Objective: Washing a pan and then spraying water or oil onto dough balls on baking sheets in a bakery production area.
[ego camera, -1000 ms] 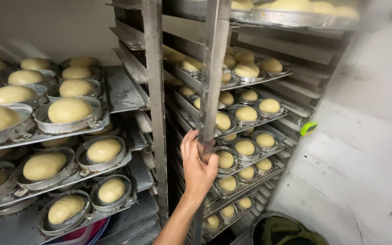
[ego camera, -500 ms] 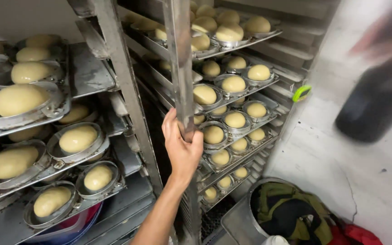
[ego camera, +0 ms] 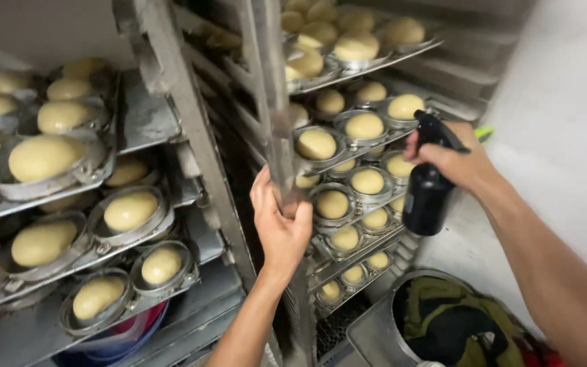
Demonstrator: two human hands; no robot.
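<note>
Two hands are busy: the left hand (ego camera: 281, 228) grips the rack upright (ego camera: 271, 115) at centre, while the right hand (ego camera: 451, 160), at three o'clock, clasps a black spray bottle (ego camera: 427, 197) aimed toward dough rounds (ego camera: 367, 181), apparently mid-misting, needing steady aim.

Pretty warm, dimmish indoor light, brightest on the pale wall right of the fingers. Deep shadow between the racks left of them. Motion blur smears everything, edges stretch, slight glare on metal trays.
</note>
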